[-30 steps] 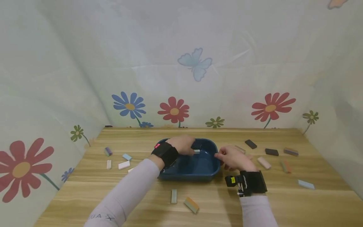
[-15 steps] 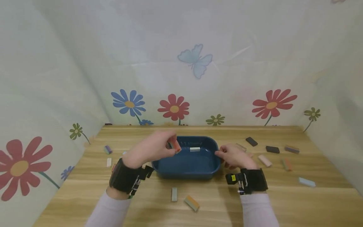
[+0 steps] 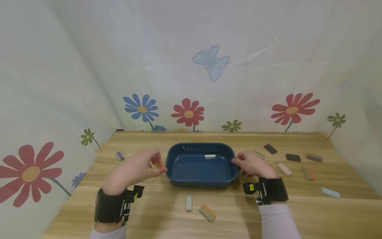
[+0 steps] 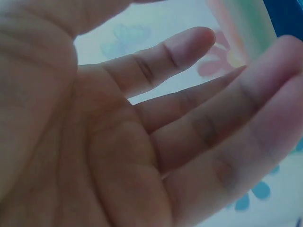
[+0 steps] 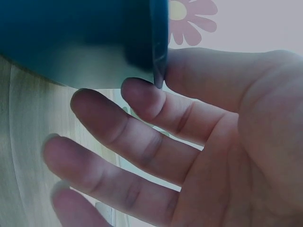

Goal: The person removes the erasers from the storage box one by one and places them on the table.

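My left hand [image 3: 134, 170] pinches a small orange-and-green block [image 3: 162, 166] just outside the left end of a dark blue basin [image 3: 201, 183]. In the left wrist view the block's striped side [image 4: 246, 28] shows pale pink, white and green at the top right. My right hand [image 3: 253, 164] grips the basin's right rim, thumb on one side and forefinger on the other, as the right wrist view shows on the basin wall [image 5: 85, 56]. A white block [image 3: 210, 156] lies inside the basin near its back wall.
A pale green block [image 3: 189, 203] and an orange-topped block [image 3: 207, 212] lie before the basin. Several blocks, including a black block [image 3: 293, 157] and a light blue block [image 3: 330, 192], are scattered to the right. A purple block [image 3: 120, 156] lies left. A flowered curtain stands behind.
My left hand has come up out of the basin and moved left and down past its left end, the orange-and-green block between its fingers. My right hand stays on the rim.
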{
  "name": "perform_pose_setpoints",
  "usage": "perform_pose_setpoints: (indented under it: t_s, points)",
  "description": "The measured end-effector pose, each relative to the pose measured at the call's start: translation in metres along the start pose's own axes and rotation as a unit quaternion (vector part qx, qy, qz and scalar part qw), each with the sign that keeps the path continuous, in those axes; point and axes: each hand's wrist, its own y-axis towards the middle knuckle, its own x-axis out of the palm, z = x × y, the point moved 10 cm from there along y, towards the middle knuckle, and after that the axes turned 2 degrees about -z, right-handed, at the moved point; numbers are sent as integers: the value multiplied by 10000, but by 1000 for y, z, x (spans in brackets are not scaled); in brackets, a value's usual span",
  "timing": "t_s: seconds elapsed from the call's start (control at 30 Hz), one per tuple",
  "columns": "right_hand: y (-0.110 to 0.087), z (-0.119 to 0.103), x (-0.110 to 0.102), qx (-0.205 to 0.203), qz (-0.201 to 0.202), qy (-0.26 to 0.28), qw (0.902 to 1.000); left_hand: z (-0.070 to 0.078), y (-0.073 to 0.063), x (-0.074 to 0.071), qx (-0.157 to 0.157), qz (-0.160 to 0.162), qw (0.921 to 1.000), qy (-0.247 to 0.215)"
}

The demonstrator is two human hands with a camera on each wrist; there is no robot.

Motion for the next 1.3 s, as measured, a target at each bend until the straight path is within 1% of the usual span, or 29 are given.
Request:
perform_pose_setpoints:
  t_s: [0.1,0.23,0.37,0.47,0.6,0.67,0.8,0.9,1.13,1.3]
  points:
    - [-1,0,0,-19,-44,-22,10000,-20,2,-1,-242,47,9997,55]
    - [-1,-1,0,-75,-4,-92,9999,-47,14,1,-427,222,9988,121]
    - [-4,1,1,-106,-21,-163,9998,-72,28,15,-530,262,9983,3]
    - [-6,3,2,-55,-48,-146,9999,-84,38,25,-540,392,9977,-74]
    - [-6,4,1,0,-33,-50,10000,-92,50,28,-481,838,9949,281]
    - [-5,2,1,0,-21,-46,10000,-96,55,30,-547,936,9930,467]
    - [-3,-2,1,5,13,-73,10000,-106,61,36,-845,869,9900,723]
    - [-4,-1,2,8,7,-66,10000,-110,63,42,-983,777,9882,886]
    - [-2,2,2,15,27,-77,10000,-110,67,49,-1059,731,9854,1113]
    - [0,0,2,24,18,-133,9999,-108,65,50,-1074,736,9858,1063]
